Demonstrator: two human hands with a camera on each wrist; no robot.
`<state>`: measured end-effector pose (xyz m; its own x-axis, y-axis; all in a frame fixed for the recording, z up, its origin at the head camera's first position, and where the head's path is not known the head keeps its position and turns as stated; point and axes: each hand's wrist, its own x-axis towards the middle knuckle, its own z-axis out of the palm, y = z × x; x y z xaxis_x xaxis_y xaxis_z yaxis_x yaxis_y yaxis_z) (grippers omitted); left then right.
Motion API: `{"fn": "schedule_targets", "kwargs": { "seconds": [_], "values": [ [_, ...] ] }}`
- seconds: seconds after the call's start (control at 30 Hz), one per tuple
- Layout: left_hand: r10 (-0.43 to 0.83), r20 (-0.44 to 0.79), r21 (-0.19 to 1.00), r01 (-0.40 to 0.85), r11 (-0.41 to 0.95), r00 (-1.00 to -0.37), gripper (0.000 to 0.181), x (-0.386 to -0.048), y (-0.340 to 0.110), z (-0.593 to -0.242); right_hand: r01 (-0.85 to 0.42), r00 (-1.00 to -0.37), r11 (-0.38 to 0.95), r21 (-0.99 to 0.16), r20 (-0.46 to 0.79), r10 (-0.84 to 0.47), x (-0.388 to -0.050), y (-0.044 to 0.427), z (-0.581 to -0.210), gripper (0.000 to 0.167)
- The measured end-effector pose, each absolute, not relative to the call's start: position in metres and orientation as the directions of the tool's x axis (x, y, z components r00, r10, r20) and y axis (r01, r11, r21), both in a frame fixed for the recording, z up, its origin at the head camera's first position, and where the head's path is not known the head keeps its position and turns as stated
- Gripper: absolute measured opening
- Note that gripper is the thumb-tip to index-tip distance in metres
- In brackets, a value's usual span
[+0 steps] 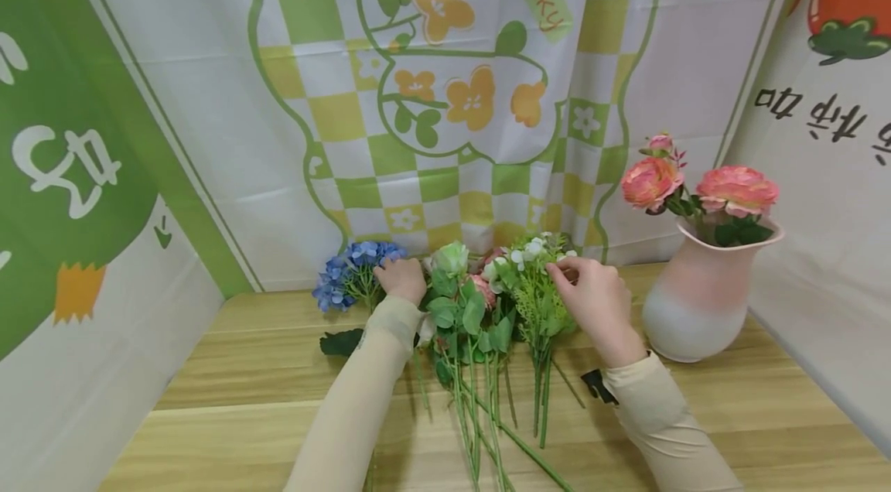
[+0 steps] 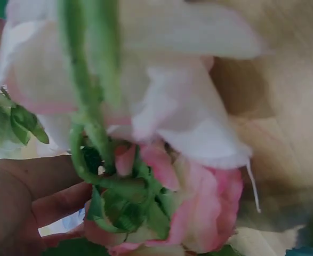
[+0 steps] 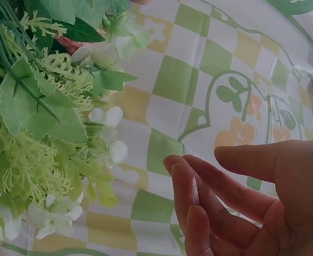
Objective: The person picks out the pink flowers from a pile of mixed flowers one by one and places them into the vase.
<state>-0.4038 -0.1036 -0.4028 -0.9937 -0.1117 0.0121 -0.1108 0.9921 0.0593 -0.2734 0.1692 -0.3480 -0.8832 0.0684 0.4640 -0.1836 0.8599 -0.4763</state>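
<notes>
My left hand [image 1: 404, 279] is among the flowers, beside a blue hydrangea [image 1: 341, 275]. In the left wrist view its fingers reach behind a pink-and-cream rose [image 2: 199, 208]; the rose hides the fingertips, so a grip cannot be made out. A blurred white-pink bloom [image 2: 183, 106] hangs close to that camera. My right hand [image 1: 599, 302] is at the right side of a leafy bunch with small white flowers [image 1: 532, 252]. In the right wrist view, bent fingers and thumb stand apart with nothing between them, away from the white-flowered bunch [image 3: 39, 160].
A pale green rose [image 1: 451, 258] and a pink bloom [image 1: 483, 289] lie mid-table, their long stems [image 1: 473, 422] pointing toward me. At right stands a pink-and-white vase [image 1: 696, 306] holding pink flowers [image 1: 738, 190]. A patterned curtain [image 1: 459, 190] hangs behind the wooden table [image 1: 230, 391].
</notes>
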Motion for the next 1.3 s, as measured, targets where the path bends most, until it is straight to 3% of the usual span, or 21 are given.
{"fn": "schedule_targets", "kwargs": {
  "seconds": [0.4,0.73,1.07,1.3],
  "values": [
    [-0.125,0.023,0.140,-0.121,0.983,-0.992,0.023,-0.406,-0.113,-0.412,-0.173,-0.899,0.870,-0.462,0.434,0.052,-0.280,0.169,-0.356,0.029],
    [-0.125,0.111,0.225,-0.098,0.969,-0.986,0.023,-0.404,-0.115,-0.413,-0.152,-0.914,0.871,-0.468,0.401,0.056,-0.285,0.169,-0.362,0.027],
    [-0.116,0.142,0.233,-0.081,0.969,-0.983,0.025,-0.395,-0.115,-0.402,-0.128,-0.933,0.865,-0.485,0.355,0.061,-0.288,0.169,-0.366,0.028],
    [-0.114,0.181,0.230,-0.071,0.971,-0.977,0.014,-0.391,-0.116,-0.395,-0.130,-0.936,0.864,-0.487,0.349,0.056,-0.290,0.170,-0.367,0.028]
  ]
}}
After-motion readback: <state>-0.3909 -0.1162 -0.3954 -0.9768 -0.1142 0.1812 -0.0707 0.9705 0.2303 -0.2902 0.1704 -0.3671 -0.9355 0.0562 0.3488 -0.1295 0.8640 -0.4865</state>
